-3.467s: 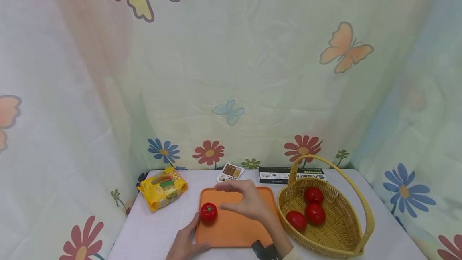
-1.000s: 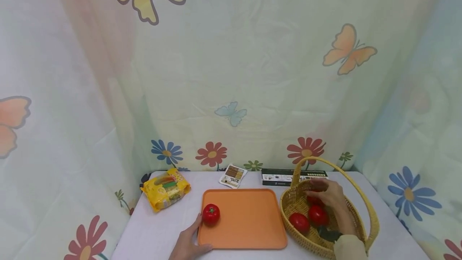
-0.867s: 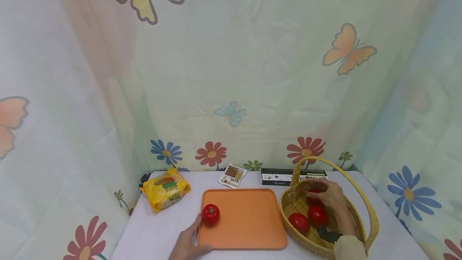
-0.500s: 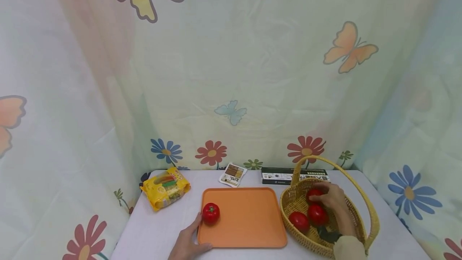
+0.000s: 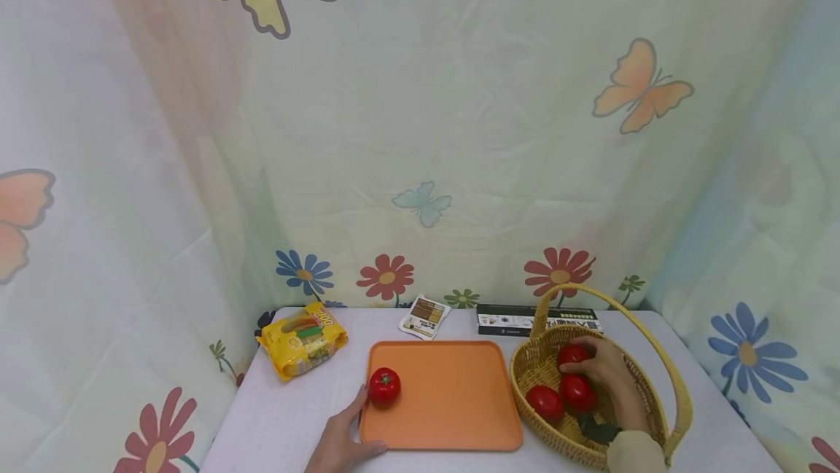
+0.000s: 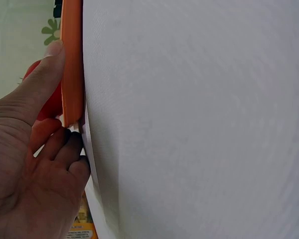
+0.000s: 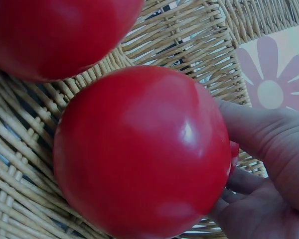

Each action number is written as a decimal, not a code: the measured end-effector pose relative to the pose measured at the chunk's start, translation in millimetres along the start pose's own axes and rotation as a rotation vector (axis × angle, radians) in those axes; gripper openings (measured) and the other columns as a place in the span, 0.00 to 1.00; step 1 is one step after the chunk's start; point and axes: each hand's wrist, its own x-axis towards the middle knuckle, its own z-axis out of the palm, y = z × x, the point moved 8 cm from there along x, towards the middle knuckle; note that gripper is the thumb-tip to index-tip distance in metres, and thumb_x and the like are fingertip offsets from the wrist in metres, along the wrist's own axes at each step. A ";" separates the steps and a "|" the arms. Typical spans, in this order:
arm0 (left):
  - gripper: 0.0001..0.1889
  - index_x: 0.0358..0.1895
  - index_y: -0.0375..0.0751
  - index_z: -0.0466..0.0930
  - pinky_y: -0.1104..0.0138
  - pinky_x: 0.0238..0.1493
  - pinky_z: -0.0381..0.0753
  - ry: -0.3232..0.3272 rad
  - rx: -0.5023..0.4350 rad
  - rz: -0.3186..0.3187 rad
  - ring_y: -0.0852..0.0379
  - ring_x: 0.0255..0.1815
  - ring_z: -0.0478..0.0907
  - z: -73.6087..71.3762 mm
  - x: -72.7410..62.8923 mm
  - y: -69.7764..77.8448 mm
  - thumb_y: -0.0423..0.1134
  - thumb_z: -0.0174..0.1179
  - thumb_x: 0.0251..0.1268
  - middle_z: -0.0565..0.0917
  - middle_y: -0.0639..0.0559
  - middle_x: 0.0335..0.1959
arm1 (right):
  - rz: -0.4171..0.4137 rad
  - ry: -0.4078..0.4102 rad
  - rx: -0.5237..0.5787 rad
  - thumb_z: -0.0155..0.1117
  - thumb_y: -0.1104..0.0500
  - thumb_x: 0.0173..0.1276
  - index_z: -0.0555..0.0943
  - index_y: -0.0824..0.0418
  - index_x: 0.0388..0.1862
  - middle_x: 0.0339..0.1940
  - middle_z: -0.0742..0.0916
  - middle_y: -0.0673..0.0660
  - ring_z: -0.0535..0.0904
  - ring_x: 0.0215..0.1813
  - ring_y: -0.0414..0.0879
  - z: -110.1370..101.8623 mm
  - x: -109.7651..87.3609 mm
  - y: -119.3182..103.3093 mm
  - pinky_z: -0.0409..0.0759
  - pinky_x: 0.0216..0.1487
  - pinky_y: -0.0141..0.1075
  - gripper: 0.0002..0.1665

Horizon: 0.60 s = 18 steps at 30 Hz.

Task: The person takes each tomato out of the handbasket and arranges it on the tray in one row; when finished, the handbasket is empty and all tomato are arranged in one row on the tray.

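Observation:
In the wicker basket (image 5: 650,400) my right hand (image 5: 602,365) holds the farthest red tomato (image 5: 571,355) between thumb and fingers. Only a sliver of that tomato (image 7: 234,153) shows in the right wrist view, behind a nearer tomato (image 7: 144,149). Another tomato (image 5: 545,404) lies at the basket's left side. My left hand (image 5: 341,440) grips the near left corner of the orange tray (image 5: 453,400), its thumb (image 6: 45,74) along the front rim and its fingers by the side. A tomato with a green stem (image 5: 384,387) sits on the tray's left part, close to the left fingertips.
A yellow food packet (image 5: 303,342) lies at the back left of the white table (image 5: 275,415). Behind the tray are a small white-and-brown packet (image 5: 424,318) and a long black-and-white box (image 5: 505,320). The basket's tall handle (image 5: 656,349) arches over its opening.
My right hand has gone from above the tray into the basket on the right, and its fingers have settled lower around the far tomato. The left hand stays at the tray's corner.

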 end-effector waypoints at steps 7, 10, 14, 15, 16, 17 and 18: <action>0.62 0.87 0.41 0.58 0.26 0.73 0.69 -0.003 -0.001 0.008 0.22 0.80 0.62 0.1 0.0 0.5 0.53 0.86 0.50 0.68 0.35 0.82 | -0.014 -0.005 -0.019 0.85 0.60 0.62 0.76 0.78 0.66 0.62 0.78 0.83 0.76 0.60 0.77 1.4 4.4 2.3 0.80 0.65 0.73 0.40; 0.62 0.87 0.41 0.58 0.26 0.73 0.69 -0.002 0.001 0.013 0.22 0.80 0.62 0.2 -0.3 0.9 0.52 0.86 0.50 0.68 0.35 0.82 | -0.024 -0.006 -0.021 0.85 0.60 0.62 0.76 0.78 0.66 0.61 0.79 0.83 0.76 0.59 0.76 1.4 5.1 3.3 0.82 0.63 0.72 0.41; 0.62 0.87 0.42 0.58 0.26 0.74 0.68 0.002 -0.003 0.001 0.22 0.80 0.62 0.4 0.0 0.1 0.52 0.86 0.50 0.68 0.35 0.83 | -0.039 0.001 -0.013 0.86 0.59 0.61 0.77 0.78 0.65 0.60 0.80 0.83 0.77 0.58 0.76 -0.2 3.8 3.0 0.83 0.62 0.72 0.41; 0.62 0.87 0.42 0.58 0.26 0.74 0.68 0.004 -0.002 -0.003 0.22 0.80 0.62 0.5 0.2 -0.2 0.52 0.86 0.49 0.68 0.35 0.82 | -0.041 0.004 -0.012 0.86 0.58 0.61 0.77 0.78 0.65 0.60 0.80 0.82 0.77 0.58 0.76 -0.9 3.5 2.4 0.83 0.62 0.72 0.41; 0.62 0.87 0.42 0.58 0.26 0.73 0.69 0.005 0.000 -0.005 0.22 0.80 0.62 0.7 0.3 -0.5 0.52 0.86 0.49 0.68 0.35 0.82 | -0.042 0.009 -0.012 0.86 0.58 0.61 0.77 0.78 0.65 0.60 0.80 0.82 0.77 0.59 0.76 -1.8 3.3 1.6 0.82 0.63 0.72 0.41; 0.62 0.87 0.42 0.58 0.26 0.73 0.69 0.006 0.003 -0.005 0.22 0.80 0.62 0.9 0.1 -0.4 0.52 0.86 0.49 0.68 0.35 0.82 | -0.044 0.013 -0.014 0.86 0.57 0.61 0.77 0.78 0.65 0.60 0.80 0.82 0.77 0.59 0.76 -2.6 3.1 0.9 0.82 0.63 0.72 0.41; 0.62 0.87 0.42 0.58 0.26 0.73 0.69 0.007 0.004 -0.004 0.22 0.80 0.63 0.9 -0.3 -0.2 0.52 0.86 0.50 0.69 0.35 0.82 | -0.042 0.018 -0.014 0.86 0.56 0.61 0.77 0.77 0.65 0.61 0.80 0.82 0.77 0.59 0.76 -3.4 2.6 0.0 0.81 0.64 0.72 0.41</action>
